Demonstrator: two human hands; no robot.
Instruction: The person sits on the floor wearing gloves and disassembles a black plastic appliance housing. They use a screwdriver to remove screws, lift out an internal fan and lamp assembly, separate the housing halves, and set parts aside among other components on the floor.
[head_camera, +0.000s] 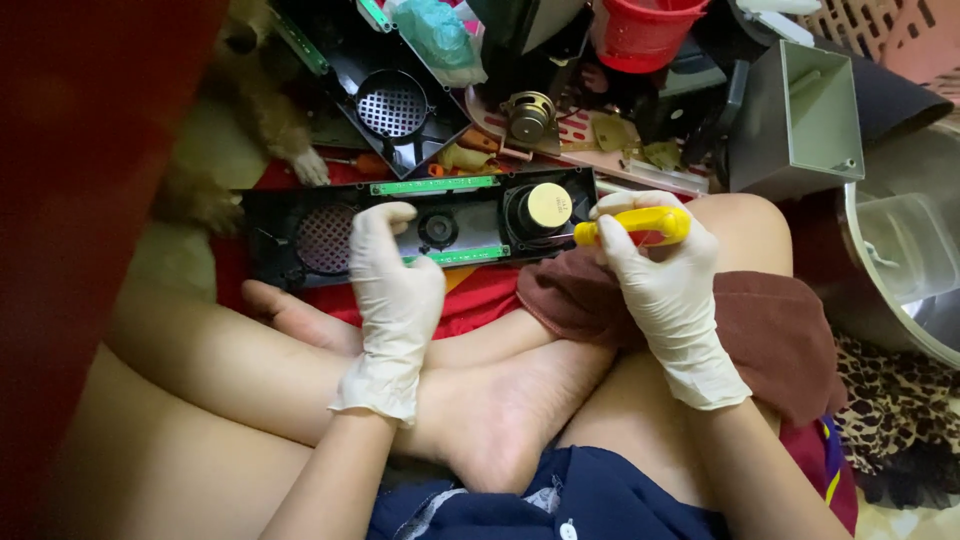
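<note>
Head view: left hand (395, 275) grip closed over panel (420, 225) edge, steadying it. Right hand (655, 265) grip shut round screwdriver (635, 227), tip at speaker (545, 210) beside it. Speaker seated in panel; board (435, 185) attached.

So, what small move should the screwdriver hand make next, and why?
Probably steer the tip of the yellow screwdriver onto a screw beside the round speaker. The right hand grips it pointing there, while the left hand steadies the black speaker housing.
</note>
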